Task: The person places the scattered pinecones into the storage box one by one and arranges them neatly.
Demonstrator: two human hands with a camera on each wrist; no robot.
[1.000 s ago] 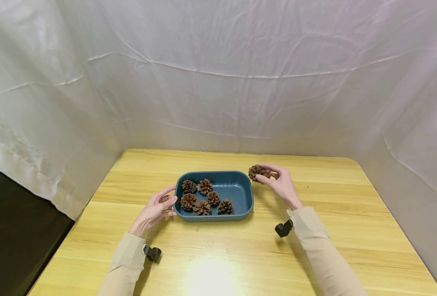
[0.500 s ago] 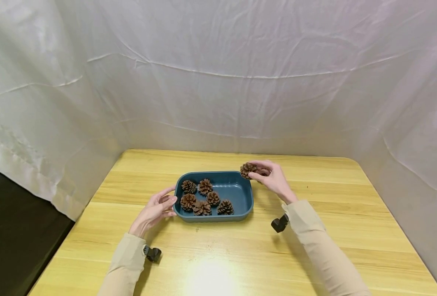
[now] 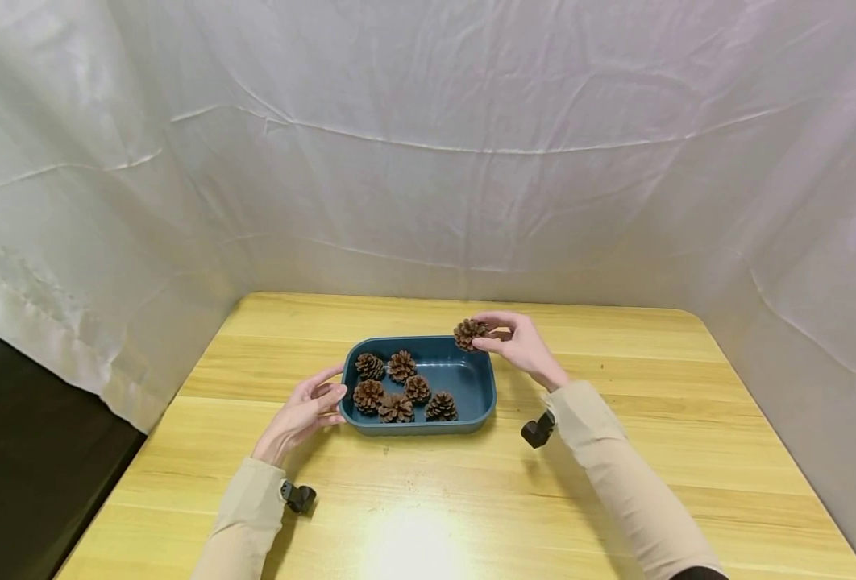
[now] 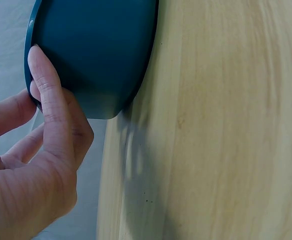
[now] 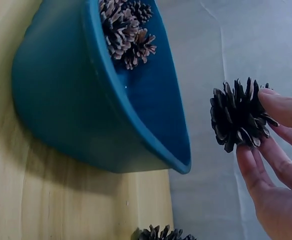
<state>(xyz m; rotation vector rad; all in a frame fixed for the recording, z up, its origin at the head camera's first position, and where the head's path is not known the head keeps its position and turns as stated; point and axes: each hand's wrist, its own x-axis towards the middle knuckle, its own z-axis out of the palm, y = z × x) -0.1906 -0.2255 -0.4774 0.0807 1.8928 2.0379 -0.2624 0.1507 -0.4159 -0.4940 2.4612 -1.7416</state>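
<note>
My right hand (image 3: 518,346) pinches a brown pine cone (image 3: 469,334) between thumb and fingers, held above the back right corner of a dark blue plastic box (image 3: 464,387). In the right wrist view the same pine cone (image 5: 240,116) is in the fingertips, apart from the box wall (image 5: 76,100). My left hand (image 3: 308,411) grips the box's left rim; in the left wrist view, the thumb and fingers of the left hand (image 4: 48,145) pinch that rim. Several pine cones (image 3: 396,408) lie in the left and front part of the box.
The box stands on a light wooden table (image 3: 617,451). Another pine cone (image 5: 166,233) shows at the bottom of the right wrist view, outside the box. Pale curtains (image 3: 471,161) hang behind the table. A dark surface (image 3: 29,451) lies at the left.
My right hand has moved left with its pine cone, from beside the box's right end to above its back right corner. The left hand and the box have stayed put.
</note>
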